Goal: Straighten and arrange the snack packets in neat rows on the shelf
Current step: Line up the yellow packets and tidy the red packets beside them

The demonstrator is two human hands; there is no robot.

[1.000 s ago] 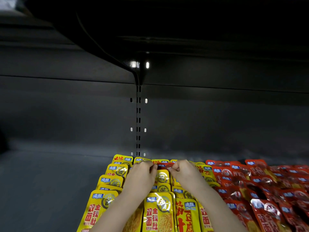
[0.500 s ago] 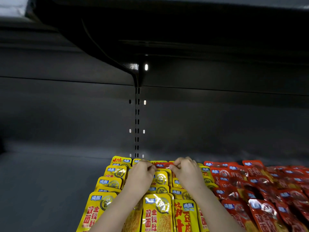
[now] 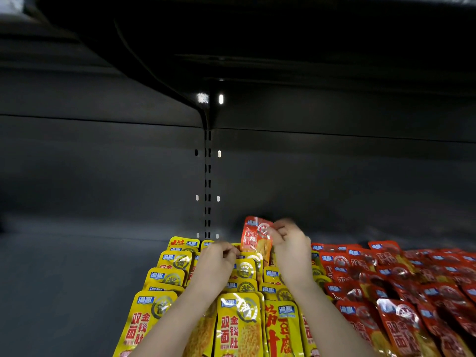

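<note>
**A:** Where's the odd one out?

**B:** A red-and-orange foil snack packet [image 3: 256, 238] is raised upright above the far end of the yellow rows. The right hand [image 3: 291, 251] has it: that grip is closed, fingers and thumb pinching the packet's right edge.

**A:** Why lift it?

**B:** As I judge it, a red packet doesn't belong among the glossy yellow snack packets [image 3: 238, 325]. It probably goes with the red foil snack packets [image 3: 401, 292] to the right.

**A:** And the left hand?

**B:** The left hand [image 3: 219, 264] sits on the far yellow packets, just left of the lifted one, with its fingers curled. It is blurred, so I cannot tell whether that grip holds anything or only steadies the row.

**A:** How far along is the task?

**B:** On the dark grey metal shelf [image 3: 64, 279] the yellow packets overlap in files running near to far. The red ones lie skewed and look like the work left.
</note>
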